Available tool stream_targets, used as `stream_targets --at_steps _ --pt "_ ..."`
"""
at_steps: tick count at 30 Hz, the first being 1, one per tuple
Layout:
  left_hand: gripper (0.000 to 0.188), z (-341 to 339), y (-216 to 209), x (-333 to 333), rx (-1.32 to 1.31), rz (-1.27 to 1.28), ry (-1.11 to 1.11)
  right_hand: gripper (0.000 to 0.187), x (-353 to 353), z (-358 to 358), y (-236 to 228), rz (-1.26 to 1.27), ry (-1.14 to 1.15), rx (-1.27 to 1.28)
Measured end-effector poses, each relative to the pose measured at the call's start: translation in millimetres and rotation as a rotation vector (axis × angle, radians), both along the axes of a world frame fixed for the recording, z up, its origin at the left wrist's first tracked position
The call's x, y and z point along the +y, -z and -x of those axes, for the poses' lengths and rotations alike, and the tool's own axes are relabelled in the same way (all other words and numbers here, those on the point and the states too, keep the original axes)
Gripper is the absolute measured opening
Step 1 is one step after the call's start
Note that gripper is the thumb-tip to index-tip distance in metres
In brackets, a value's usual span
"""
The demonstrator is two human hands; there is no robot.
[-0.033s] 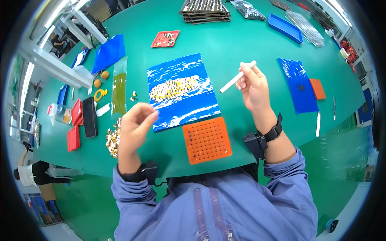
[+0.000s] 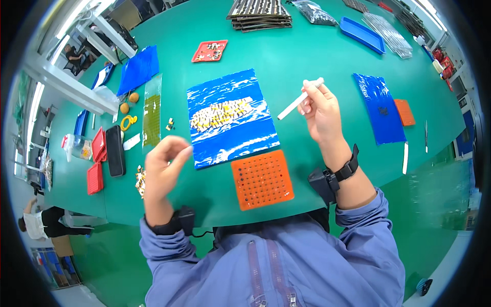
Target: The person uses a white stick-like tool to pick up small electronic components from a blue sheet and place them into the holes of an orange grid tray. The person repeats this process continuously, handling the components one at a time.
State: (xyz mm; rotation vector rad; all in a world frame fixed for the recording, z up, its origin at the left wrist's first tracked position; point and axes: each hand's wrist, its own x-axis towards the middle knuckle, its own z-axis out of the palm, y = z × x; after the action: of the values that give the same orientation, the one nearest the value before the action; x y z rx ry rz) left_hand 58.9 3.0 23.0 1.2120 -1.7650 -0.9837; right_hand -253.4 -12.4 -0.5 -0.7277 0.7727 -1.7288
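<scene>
My right hand [image 2: 322, 110] is raised over the right of the table, its fingers closed on a slim white stick [image 2: 293, 107] that slants down to the left. My left hand [image 2: 162, 166] hovers left of the blue sheet [image 2: 225, 148], thumb and forefinger curled together; anything between them is too small to make out. Beneath and behind it, a pile of small white and brown parts [image 2: 140, 181] is partly covered. Rows of small white and yellow pieces [image 2: 222, 113] lie across the sheet. An orange plate with a grid of holes [image 2: 263, 180] sits in front of me.
A red tray with small parts [image 2: 209, 51] lies beyond the sheet. At left are a black case [image 2: 115, 151], red boxes [image 2: 95, 178] and yellow scissors-like handles [image 2: 128, 122]. To the right lie another blue sheet [image 2: 378, 110], a smaller orange plate [image 2: 404, 112] and tweezers [image 2: 426, 136].
My left hand has shifted left and slightly toward me, away from the blue sheet and over the pile of small parts. My right hand holds the white stick almost unmoved.
</scene>
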Motion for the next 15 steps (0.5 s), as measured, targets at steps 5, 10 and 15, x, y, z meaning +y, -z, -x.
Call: stream_targets --at_steps 5,10,15 --pt "0.009 -57 -12 8 -0.678 0.146 -0.301 0.013 8 -7 -6 -0.015 -0.063 0.009" --pt "0.014 -45 -28 3 -0.993 0.261 -0.145 0.013 10 -11 -3 -0.003 -0.109 0.039" --pt "0.015 37 -27 -31 -0.772 0.313 0.237 0.013 12 -11 3 0.01 -0.138 0.045"
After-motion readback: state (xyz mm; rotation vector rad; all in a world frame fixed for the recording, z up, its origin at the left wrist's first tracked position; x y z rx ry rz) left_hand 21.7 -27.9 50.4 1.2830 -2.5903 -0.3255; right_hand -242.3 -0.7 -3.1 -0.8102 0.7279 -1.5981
